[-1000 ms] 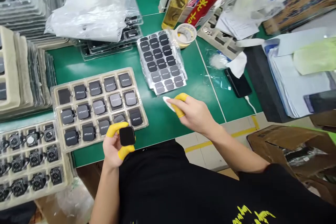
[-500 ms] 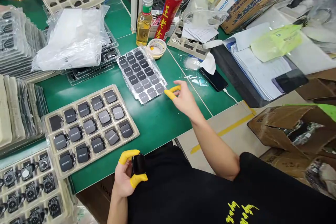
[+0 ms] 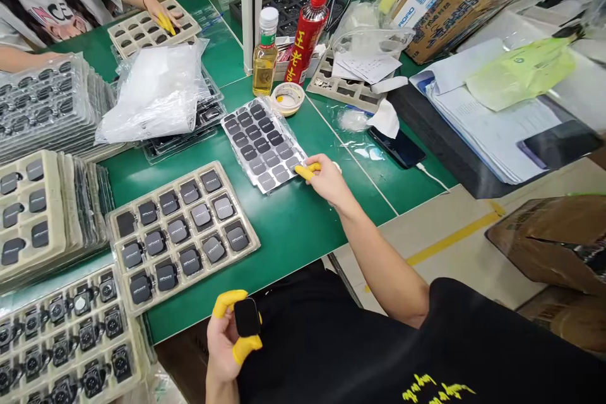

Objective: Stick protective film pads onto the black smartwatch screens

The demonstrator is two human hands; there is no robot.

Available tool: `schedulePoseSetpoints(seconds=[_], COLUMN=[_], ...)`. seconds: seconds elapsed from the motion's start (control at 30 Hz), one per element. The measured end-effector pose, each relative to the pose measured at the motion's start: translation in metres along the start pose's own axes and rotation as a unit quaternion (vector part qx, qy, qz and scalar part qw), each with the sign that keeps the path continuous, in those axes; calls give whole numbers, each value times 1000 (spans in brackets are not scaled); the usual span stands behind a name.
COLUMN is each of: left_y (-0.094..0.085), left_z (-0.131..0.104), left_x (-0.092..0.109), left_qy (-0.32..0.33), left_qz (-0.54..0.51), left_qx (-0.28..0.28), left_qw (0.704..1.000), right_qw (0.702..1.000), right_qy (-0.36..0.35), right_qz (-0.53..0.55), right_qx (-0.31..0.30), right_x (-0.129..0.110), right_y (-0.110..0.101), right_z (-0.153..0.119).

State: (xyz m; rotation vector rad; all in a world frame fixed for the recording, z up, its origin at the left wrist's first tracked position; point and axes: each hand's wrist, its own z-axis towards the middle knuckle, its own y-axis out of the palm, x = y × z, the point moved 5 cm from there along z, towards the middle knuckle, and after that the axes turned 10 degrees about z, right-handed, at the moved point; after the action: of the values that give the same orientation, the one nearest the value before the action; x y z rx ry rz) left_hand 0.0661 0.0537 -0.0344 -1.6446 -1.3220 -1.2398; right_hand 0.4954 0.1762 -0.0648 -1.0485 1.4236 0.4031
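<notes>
My left hand (image 3: 225, 334), with yellow finger cots, grips a black square smartwatch face (image 3: 247, 317) by its edges between thumb and fingers, above my lap. Over the table, my right hand (image 3: 323, 178) has its yellow-covered fingertips pinched at the lower right corner of a sheet of dark square stickers (image 3: 259, 142). Whether a single sticker is lifted there I cannot tell. To the left of the sheet lies a beige tray (image 3: 253, 244) whose pockets hold several dark square pieces with white lettering.
Another beige tray (image 3: 45, 303) of watches is at lower left, near tray stacks (image 3: 71, 214). Bottles (image 3: 307, 35), a tape roll (image 3: 288, 98) and a phone (image 3: 396, 146) stand or lie beyond the sheet. A co-worker's hand (image 3: 163, 16) touches a far tray.
My right hand has closed from an open reach to a pinch at the sheet's corner. The watch face has turned more toward me. The view has shifted, and a co-worker's hand reached a tray.
</notes>
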Motion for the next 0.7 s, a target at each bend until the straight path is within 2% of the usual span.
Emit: schedulePoseSetpoints(seconds=[0.17, 0.3, 0.4, 0.53, 0.7], left_y=[6, 3, 3, 5, 4], left_z=[-1, -3, -3, -5, -14], left_x=[-4, -7, -9, -14, -26], left_qy=[6, -24, -38, -46, -32], left_qz=[-36, -29, -32, -33, -48], left_qx=[-18, -11, -13, -22, -31], left_qw=[999, 999, 999, 998, 998], right_qw=[997, 976, 932, 848, 777], right_qy=[-63, -177, -289, -386, -441], right_qz=[-40, -128, -192, -262, -326], right_qx=[-12, -15, -102, -252, -309], right_x=[-10, -41, -67, -82, -85], right_y=[10, -1, 4, 26, 34], right_z=[-9, -20, -18, -2, 12])
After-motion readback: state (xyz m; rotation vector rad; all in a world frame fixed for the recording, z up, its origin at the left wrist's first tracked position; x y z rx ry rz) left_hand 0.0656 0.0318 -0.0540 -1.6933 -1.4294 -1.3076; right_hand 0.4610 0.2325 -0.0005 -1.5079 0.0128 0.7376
